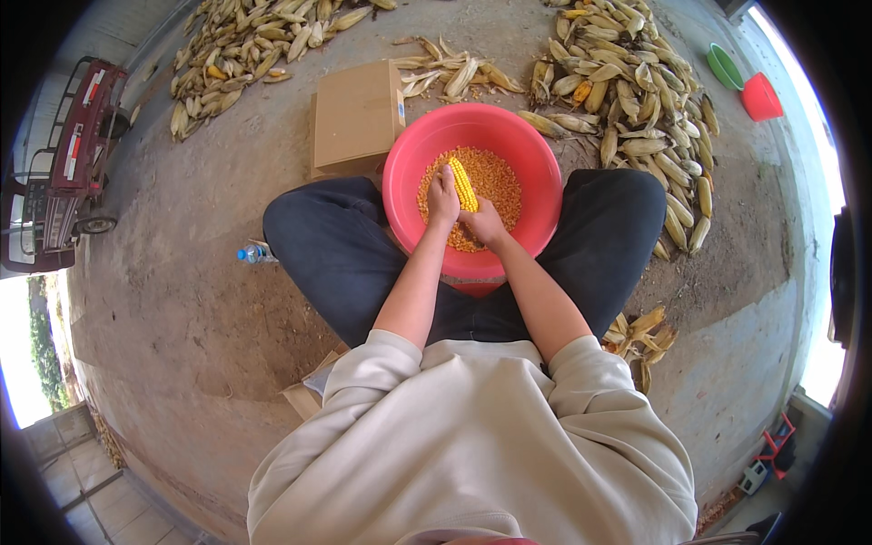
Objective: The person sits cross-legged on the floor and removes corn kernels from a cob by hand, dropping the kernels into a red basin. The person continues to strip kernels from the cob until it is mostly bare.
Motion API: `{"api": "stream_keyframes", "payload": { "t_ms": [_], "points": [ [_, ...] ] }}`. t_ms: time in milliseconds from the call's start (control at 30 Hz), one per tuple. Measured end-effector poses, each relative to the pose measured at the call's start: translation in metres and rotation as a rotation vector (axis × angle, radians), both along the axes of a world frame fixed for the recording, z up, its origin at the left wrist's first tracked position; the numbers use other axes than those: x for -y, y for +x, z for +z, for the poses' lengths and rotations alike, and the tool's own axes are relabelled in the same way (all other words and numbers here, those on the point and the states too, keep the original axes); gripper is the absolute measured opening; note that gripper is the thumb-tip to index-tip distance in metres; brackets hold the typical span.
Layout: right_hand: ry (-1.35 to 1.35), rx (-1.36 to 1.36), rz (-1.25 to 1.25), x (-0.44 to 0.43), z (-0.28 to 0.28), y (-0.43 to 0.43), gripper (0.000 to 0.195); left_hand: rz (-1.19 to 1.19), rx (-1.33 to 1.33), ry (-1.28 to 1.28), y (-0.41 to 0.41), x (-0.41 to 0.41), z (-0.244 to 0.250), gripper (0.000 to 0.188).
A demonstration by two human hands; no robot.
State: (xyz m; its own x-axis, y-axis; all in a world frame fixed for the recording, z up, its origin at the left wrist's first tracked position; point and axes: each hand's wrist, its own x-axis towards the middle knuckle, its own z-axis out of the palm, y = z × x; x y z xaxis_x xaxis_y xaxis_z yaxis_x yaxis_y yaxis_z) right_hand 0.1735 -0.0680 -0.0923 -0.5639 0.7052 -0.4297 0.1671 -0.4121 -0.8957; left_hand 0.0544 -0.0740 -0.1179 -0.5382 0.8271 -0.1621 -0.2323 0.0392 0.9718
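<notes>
A husked ear of yellow corn is held tilted over a large pink-red plastic basin. My left hand is closed around the ear's left side, its fingers near the upper end. Around the lower end, my right hand grips the same ear. Rows of kernels show on the ear's visible face. Loose corn kernels cover the basin's bottom beneath both hands. The basin stands between my bent knees. Parts of the ear under the fingers and palms are hidden.
Behind the basin's left side stands a cardboard box. Unhusked corn ears lie heaped at the right, with another heap at the upper left. Loose husks lie beyond the basin. A plastic bottle lies beside my left knee.
</notes>
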Motion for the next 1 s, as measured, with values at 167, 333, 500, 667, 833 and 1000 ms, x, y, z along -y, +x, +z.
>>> {"api": "stream_keyframes", "payload": {
  "t_ms": [167,333,500,667,833,1000],
  "points": [
    [-0.035,-0.041,-0.044,0.0,-0.004,0.001,0.02,-0.056,0.181,0.059,-0.003,0.0,-0.002,0.04],
    [-0.008,-0.018,-0.035,0.0,-0.001,0.001,0.021,-0.049,-0.046,-0.035,0.001,-0.001,-0.007,0.041],
    [-0.014,-0.039,-0.073,0.0,0.0,0.002,0.021,-0.082,0.138,0.088,-0.002,0.0,-0.005,0.037],
    [-0.027,-0.007,-0.068,-0.002,-0.002,0.005,0.021,-0.123,0.04,0.022,0.005,-0.001,-0.005,0.041],
    [-0.047,-0.031,-0.044,0.001,0.008,-0.001,0.02,-0.086,-0.128,-0.016,-0.013,-0.003,-0.032,0.042],
    [-0.062,-0.011,-0.09,-0.002,0.001,0.005,0.022,-0.19,-0.04,-0.002,0.005,0.0,-0.011,0.045]
  ]
}}
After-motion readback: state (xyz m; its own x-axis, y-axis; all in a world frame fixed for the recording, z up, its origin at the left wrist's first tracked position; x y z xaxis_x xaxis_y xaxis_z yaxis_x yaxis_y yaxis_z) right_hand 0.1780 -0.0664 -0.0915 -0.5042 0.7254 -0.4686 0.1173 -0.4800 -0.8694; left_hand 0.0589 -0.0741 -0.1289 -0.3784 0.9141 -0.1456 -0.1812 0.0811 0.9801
